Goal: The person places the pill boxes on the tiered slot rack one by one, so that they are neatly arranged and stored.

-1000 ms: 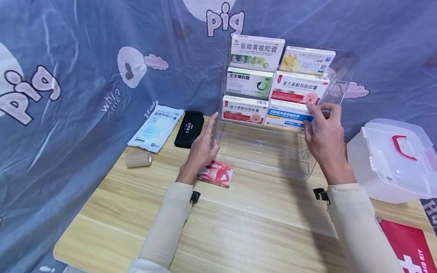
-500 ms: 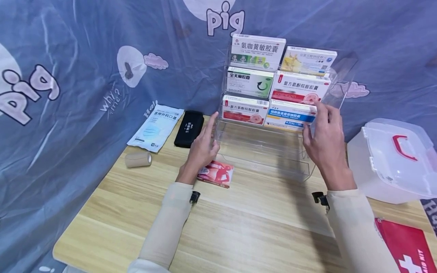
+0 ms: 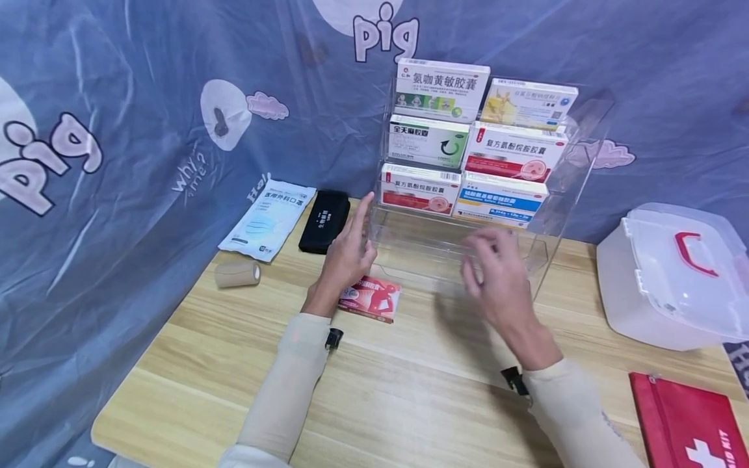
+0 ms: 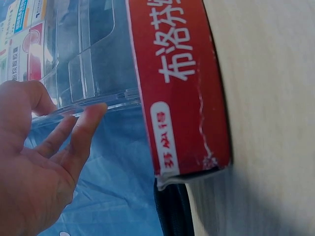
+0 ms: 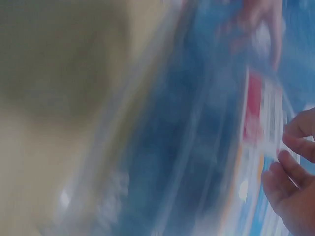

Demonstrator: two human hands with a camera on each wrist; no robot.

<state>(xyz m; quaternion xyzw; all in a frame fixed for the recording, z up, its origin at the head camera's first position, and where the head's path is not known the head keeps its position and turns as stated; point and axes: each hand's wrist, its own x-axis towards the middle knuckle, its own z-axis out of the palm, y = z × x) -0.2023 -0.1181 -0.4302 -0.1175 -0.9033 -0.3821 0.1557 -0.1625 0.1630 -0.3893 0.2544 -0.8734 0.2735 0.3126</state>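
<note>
A clear acrylic display rack [image 3: 409,263] holds several medicine boxes in tiers. Straight fingers of my left hand [image 3: 345,253] touch the rack's left side panel, and the left wrist view has this hand [image 4: 49,167] at the panel's edge. In front of the rack's lowest tier hovers my right hand [image 3: 500,279], blurred, fingers loosely bent around nothing. Above it sits a blue-and-white medicine box [image 3: 500,200], beside a red-and-white medicine box [image 3: 420,188]. A red medicine box [image 3: 371,298] lies on the table near my left wrist; its side fills much of the left wrist view.
Left of the rack lie a black case [image 3: 324,221], a mask packet [image 3: 269,220] and a tan bandage roll [image 3: 236,273]. At right stand a translucent lidded box [image 3: 649,286] with a red handle and a red first aid pouch [image 3: 681,416]. A patterned cloth [image 3: 146,130] hangs behind.
My right hand has left the blue-and-white box and moved down and left to the front of the lowest tier. The left hand stays at the rack's side.
</note>
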